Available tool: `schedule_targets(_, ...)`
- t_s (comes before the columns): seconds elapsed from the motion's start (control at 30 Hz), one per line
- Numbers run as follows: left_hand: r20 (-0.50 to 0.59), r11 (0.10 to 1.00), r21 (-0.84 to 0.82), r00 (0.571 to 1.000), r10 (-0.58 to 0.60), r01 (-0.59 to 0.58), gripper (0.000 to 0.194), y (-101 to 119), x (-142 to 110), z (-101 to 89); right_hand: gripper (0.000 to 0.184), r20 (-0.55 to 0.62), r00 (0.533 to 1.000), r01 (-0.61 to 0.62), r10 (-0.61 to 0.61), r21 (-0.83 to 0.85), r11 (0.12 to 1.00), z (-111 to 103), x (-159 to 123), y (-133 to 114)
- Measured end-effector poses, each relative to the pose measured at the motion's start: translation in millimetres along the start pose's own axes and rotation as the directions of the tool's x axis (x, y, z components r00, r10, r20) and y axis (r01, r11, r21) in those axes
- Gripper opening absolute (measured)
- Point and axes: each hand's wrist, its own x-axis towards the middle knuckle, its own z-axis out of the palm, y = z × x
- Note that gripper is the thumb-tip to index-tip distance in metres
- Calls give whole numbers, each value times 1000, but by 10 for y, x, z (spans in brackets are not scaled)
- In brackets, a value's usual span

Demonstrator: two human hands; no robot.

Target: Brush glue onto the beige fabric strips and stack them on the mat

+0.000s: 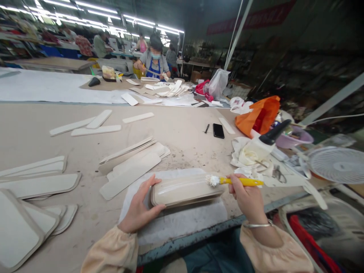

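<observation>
My right hand [247, 197] grips a brush [241, 181] by its yellow handle. The brush's bristles, coated in white, touch the right part of the top panel on a stack of long pale panels [182, 191]. A wet-looking sheen runs along that panel. At the stack's left end, my left hand [143, 204] holds it between thumb and fingers. Under the stack lies a white sheet [196, 219]. Just behind, more loose panels [132, 176] lie fanned out, beside a slanted narrow pile.
Panel piles [36, 185] cover the table's left side. A phone [218, 131] lies farther back. On the right are a white container [258, 148] with a black top, scissors [279, 173], an orange bag [257, 115] and a fan [338, 165]. A co-worker [155, 60] sits across.
</observation>
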Motion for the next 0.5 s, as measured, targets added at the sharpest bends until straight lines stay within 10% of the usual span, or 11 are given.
schedule_targets(0.23, 20, 998, 31, 999, 47, -47, 70, -6, 4, -24, 38, -37, 991, 126, -125, 17, 992, 78, -86, -182)
schedule_targets(0.5, 46, 999, 15, 999, 27, -28, 71, 68, 26, -27, 34, 117, 993, -6, -28, 280, 960, 286, -190, -298)
